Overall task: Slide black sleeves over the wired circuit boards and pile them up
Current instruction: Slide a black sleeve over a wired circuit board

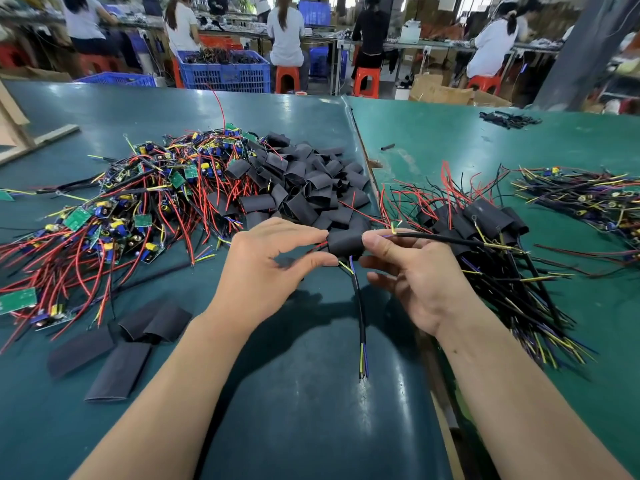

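The left hand (277,252) and right hand (412,268) each pinch 1 black sleeve (345,243), already over its board, just beside the finished pile (481,220); next, likely release it there.

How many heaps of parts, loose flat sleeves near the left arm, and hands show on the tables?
Heaps of parts: 4 (bare boards, empty sleeves, finished sleeved boards, wired parts far right)
Flat sleeves near left arm: 4
Hands: 2 (left hand, right hand, both with a grip on one sleeved board)
Total: 10
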{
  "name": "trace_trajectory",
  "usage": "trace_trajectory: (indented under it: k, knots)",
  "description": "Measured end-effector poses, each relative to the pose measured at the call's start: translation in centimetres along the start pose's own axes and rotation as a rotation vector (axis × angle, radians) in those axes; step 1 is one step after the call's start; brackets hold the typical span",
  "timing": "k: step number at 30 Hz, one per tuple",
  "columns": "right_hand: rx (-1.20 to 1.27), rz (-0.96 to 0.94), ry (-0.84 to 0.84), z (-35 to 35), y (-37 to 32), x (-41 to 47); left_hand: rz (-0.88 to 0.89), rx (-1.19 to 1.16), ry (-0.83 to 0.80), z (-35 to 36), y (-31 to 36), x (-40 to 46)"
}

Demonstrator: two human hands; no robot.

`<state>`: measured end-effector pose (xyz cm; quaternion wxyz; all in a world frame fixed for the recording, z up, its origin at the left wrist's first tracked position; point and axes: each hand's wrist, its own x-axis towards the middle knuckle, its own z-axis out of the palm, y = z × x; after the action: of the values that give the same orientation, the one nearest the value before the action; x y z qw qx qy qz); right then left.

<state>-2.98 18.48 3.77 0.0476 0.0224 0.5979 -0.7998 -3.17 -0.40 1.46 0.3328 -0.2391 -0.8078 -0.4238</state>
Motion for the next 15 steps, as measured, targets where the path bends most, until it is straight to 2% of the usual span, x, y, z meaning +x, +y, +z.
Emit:
trace_trajectory:
  k: [6, 15]
  knots:
    - [0.046, 0.029, -0.090, 0.09, -0.12, -0.13, 0.062, -0.003, 0.074, 0.45, 0.26, -0.15]
    - [0.089, -0.015, -0.191, 0.07, -0.37, -0.19, 0.047, -0.031, 0.061, 0.76, 0.26, -0.40]
